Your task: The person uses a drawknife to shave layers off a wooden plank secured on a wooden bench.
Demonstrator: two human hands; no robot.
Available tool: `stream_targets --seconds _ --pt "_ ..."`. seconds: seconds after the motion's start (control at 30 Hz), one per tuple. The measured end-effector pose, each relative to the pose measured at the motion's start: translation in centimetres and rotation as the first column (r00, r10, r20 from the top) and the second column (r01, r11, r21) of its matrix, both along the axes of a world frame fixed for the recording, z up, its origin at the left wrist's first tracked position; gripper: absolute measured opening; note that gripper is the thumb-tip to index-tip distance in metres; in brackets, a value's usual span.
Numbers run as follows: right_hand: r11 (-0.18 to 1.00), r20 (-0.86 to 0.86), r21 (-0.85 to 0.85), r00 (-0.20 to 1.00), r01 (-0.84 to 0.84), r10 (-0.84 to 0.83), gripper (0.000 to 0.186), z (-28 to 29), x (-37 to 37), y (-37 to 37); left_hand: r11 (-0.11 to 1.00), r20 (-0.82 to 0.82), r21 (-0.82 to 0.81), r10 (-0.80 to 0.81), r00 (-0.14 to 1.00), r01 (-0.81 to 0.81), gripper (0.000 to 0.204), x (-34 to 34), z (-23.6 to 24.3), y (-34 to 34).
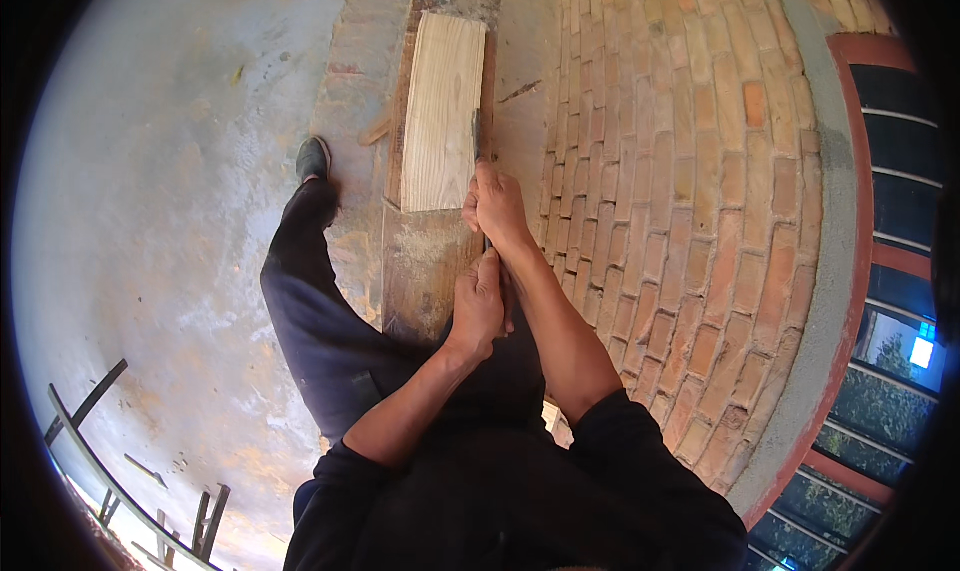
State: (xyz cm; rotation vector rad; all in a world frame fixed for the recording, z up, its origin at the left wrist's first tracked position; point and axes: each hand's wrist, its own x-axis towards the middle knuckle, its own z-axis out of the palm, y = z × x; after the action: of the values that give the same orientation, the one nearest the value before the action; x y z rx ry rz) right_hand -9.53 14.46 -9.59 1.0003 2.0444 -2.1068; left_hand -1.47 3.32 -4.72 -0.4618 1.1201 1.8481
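A pale wooden board with straight grain lies lengthwise on a narrow, worn wooden bench. Against the board's right edge runs the dark, narrow blade of a long thin tool; whether it is a file, a chisel or a saw I cannot make out. My right hand is closed around the tool near the board's near right corner. Closer to my body, my left hand grips the rear part of the same tool. Its handle is mostly hidden by my fingers.
A brick wall rises close on the right, with a red-framed barred window beyond. My left leg stretches out over the concrete floor, left of the bench. Wooden frames stand at the lower left.
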Motion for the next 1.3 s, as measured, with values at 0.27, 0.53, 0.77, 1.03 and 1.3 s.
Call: stream_targets --seconds 0.27,0.53,0.77,1.03,1.3 --pt "0.999 -0.028 0.029 0.999 0.025 -0.024 0.052 0.1 -0.9 -0.1 1.000 -0.100 -0.008 -0.018 0.995 0.018 0.046 -1.7 0.1 -0.2" --pt "0.999 0.018 0.014 0.999 -0.029 0.029 0.047 0.3 0.0 -0.9 0.998 -0.057 -0.067 0.005 0.998 -0.008 0.045 0.7 0.3 -0.7" --pt "0.999 0.063 0.029 0.997 -0.039 0.038 0.051 1.0 2.5 -2.0 0.997 -0.118 -0.082 -0.015 0.993 0.006 0.046 2.2 0.7 -1.7" --pt "0.997 0.019 0.073 1.000 -0.014 0.013 0.047 -0.1 0.6 -1.2 0.998 -0.088 -0.061 0.013 0.996 -0.018 0.047 1.0 -0.6 -0.8" --pt "1.000 -0.018 -0.001 1.000 0.001 -0.001 0.051 -0.7 -0.4 0.1 0.999 -0.056 -0.048 0.002 0.998 -0.005 0.045 0.1 0.2 -0.5"
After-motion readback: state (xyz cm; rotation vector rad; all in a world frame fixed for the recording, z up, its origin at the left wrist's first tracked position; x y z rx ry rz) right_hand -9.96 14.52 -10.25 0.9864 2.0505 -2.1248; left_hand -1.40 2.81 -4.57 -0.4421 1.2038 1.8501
